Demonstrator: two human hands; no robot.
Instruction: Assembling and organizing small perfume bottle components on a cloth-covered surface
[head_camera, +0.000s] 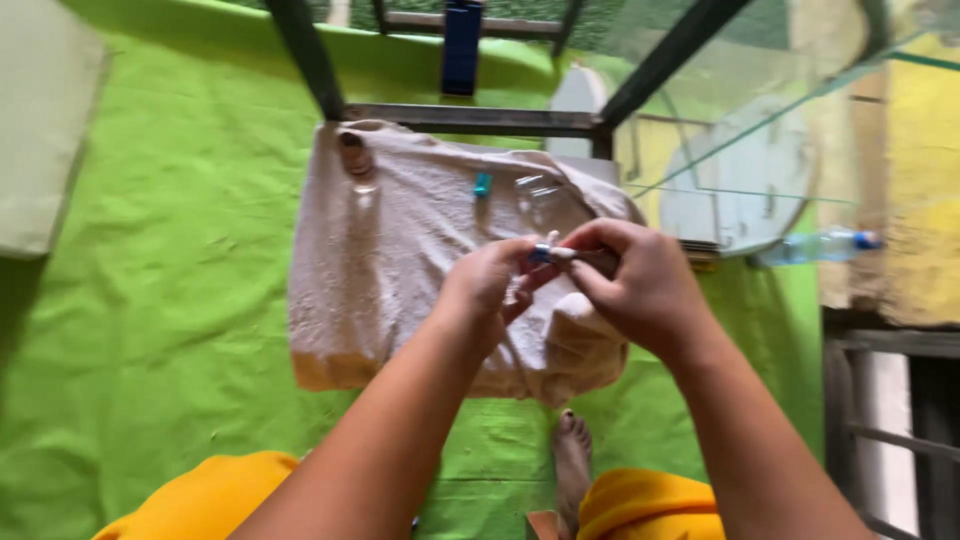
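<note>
Much of the small blue piece (541, 253) was hidden: only a blue-and-silver tip showed between the fingertips of both hands, and its shape could not be made out. What it was stayed unclear. A dark stub just right of it, under the right fingers, was too blurred to tell apart from shadow.

The left hand (487, 285) came up from below with the wrist bent back, thumb and forefinger pinched shut on the piece from its left side. The right hand (640, 280) came in from the right, knuckles up, fingers curled and closed on the same piece, so both sets of fingertips met at it.

Beneath the fingers lay a beige towel (400, 260), draped over a dark frame (470, 120) and partly covered by the hands. Above the fingertips, on the towel, sat a small teal bit (483, 185) and some clear, glassy bits (540, 187), hard to read. Well right of the right hand lay a plastic bottle (820, 246) on glass (760, 150). A green sheet (150, 330) spread below, and a bare foot (572, 460) showed under the wrists.
</note>
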